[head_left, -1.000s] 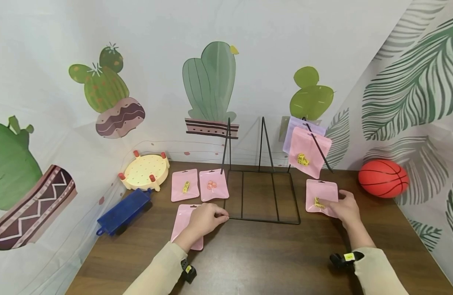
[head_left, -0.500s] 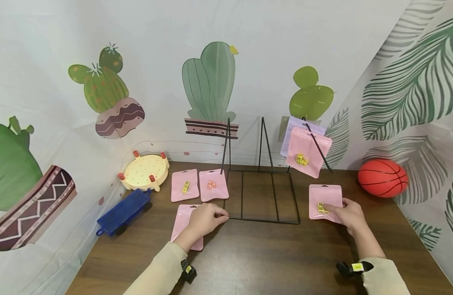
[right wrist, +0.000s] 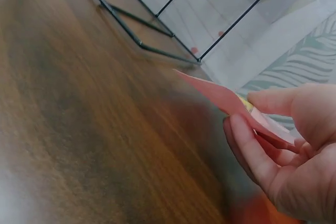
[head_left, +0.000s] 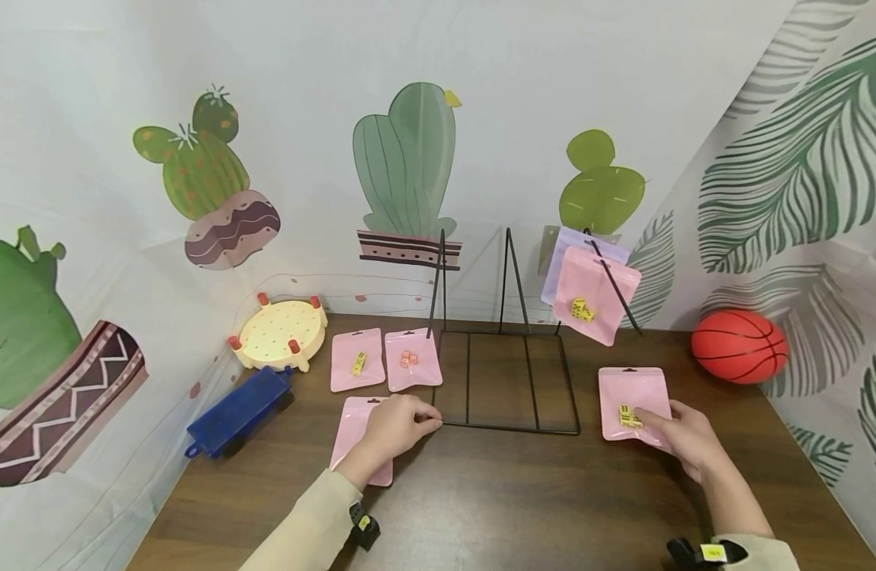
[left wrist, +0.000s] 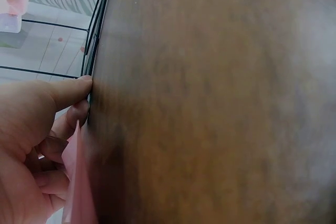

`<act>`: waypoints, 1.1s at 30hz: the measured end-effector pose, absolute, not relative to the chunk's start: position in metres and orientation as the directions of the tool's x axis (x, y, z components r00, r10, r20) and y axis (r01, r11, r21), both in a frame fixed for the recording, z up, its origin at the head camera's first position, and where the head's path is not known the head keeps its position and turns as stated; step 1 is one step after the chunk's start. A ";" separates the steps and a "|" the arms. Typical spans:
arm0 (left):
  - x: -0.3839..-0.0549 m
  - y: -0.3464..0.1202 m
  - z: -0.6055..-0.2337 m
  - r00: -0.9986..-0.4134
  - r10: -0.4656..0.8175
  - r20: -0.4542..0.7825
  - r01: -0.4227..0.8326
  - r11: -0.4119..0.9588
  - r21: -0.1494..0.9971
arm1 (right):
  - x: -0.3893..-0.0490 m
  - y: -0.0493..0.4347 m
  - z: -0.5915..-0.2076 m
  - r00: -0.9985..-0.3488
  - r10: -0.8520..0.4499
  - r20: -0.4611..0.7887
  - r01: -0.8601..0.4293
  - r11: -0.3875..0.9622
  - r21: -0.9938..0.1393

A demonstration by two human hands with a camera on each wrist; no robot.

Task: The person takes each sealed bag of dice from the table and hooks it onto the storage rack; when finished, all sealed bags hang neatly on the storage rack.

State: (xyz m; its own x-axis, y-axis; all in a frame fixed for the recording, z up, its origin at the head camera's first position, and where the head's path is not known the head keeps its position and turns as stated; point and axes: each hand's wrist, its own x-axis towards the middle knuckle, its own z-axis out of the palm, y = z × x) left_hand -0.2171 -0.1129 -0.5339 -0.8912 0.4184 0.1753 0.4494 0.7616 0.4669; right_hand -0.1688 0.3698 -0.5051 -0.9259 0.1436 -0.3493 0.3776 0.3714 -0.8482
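Note:
My left hand [head_left: 397, 430] pinches the front left corner of a black wire rack [head_left: 509, 428] between thumb and forefinger. Under that hand's wrist lies a pink zip bag [head_left: 348, 440], partly hidden. Held by my right hand [head_left: 687, 440] is another pink zip bag [head_left: 612, 388], with yellow dice [head_left: 629, 416] showing through its front. In the right wrist view, the thumb lies on the dice side of the held bag [right wrist: 215, 93] and fingers support its back, above the table. From the rack's right hook hang a pink bag [head_left: 600, 281] with yellow dice and a purple bag [head_left: 568, 242] behind it.
Two pink bags lie left of the rack, one with yellow dice [head_left: 359, 363], one with orange dice [head_left: 409, 359]. Further left are a cream round stand [head_left: 282, 329] with red-tipped legs and a blue toy trailer [head_left: 238, 411]. A red ball [head_left: 740, 346] sits back right.
My right hand has drawn the pink bag toward me and a little to the right, away from the rack. The hanging bags have swung slightly. My left hand has stayed at the rack's corner.

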 end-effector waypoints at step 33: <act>-0.217 -0.112 -0.533 -0.900 0.405 0.164 0.431 0.766 0.477 | -0.127 0.274 -0.471 -0.942 -0.281 0.185 -0.199 0.023 -0.980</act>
State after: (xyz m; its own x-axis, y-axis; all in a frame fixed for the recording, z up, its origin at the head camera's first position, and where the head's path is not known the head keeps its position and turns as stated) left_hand -0.2165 -0.1122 -0.5334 -0.8997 0.4045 0.1639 0.4312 0.7658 0.4770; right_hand -0.1268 0.2744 -0.4707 -0.9417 -0.2812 0.1847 -0.1991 0.0233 -0.9797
